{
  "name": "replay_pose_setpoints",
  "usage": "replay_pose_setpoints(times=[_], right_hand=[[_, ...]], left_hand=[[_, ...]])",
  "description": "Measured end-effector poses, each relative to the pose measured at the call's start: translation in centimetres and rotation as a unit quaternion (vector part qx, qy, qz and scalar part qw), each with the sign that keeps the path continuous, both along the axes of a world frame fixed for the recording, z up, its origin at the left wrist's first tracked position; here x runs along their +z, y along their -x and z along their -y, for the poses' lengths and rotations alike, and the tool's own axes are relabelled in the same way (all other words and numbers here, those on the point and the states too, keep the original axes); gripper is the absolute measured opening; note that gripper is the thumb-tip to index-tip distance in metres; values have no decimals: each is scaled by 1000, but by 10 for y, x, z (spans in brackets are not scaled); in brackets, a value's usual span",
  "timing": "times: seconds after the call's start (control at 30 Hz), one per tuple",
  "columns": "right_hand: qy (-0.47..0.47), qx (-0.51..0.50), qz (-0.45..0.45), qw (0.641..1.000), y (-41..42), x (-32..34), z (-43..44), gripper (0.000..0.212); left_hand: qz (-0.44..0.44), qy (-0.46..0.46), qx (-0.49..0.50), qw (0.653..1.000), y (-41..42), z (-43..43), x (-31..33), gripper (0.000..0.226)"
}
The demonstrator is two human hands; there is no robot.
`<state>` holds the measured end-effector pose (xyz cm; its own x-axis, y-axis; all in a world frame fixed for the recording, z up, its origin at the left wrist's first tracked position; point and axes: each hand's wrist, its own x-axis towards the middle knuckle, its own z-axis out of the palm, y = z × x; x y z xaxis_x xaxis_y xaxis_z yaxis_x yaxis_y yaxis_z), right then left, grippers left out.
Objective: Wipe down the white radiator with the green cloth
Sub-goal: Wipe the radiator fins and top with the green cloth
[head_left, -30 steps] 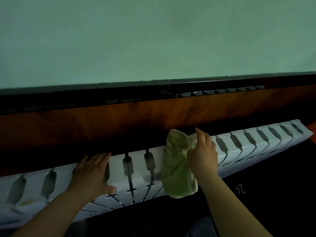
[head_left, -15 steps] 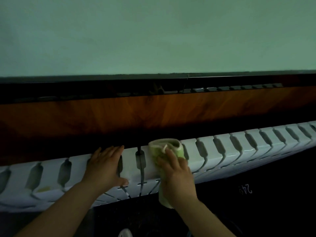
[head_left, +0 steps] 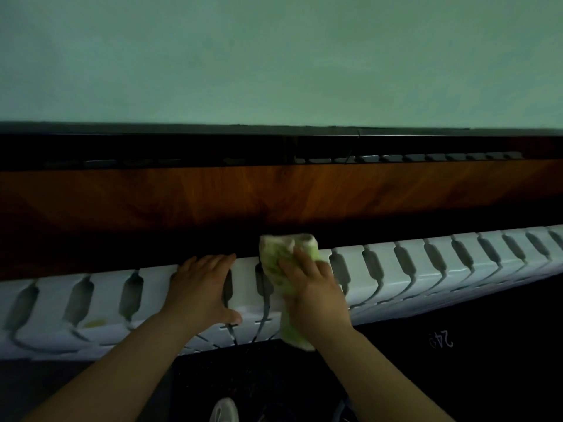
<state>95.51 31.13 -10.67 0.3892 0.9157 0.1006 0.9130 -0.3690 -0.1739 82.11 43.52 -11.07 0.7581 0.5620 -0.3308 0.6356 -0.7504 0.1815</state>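
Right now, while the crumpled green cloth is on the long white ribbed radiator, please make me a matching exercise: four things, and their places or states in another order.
1. left hand
2. right hand
3. crumpled green cloth
4. small yellowish spot

A. low on the white ribbed radiator, left of both hands
B. draped over the radiator's top edge and front
C. flat on bare radiator, holding nothing
D. pressing the cloth down

Pairs: 1-C, 2-D, 3-B, 4-A.

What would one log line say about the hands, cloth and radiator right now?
step: wiping | right hand: presses green cloth on radiator top | left hand: flat on radiator
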Motion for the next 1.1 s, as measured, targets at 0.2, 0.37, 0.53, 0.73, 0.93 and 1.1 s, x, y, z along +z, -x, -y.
replay_pose_setpoints(times=[0.2,0.37,0.53,0.73,0.93,1.1], right_hand=[[-48,13,37,998,22,-16,17,54],[-83,71,38,993,19,-6,28,56],[-69,36,36,996,22,0,-43,51],[-63,130,0,990,24,-13,0,50],[-39,117,8,992,32,16,-31,44],[38,59,40,997,66,2,-45,68]], left_hand=[[59,17,13,998,2,3,0,113],[42,6,-4,999,5,2,1,111],[14,-7,29,999,22,-2,-1,110],[-37,-26,68,997,61,-19,1,106],[-37,-19,52,998,61,-21,-1,104],[-19,-14,58,998,63,-23,-3,103]])
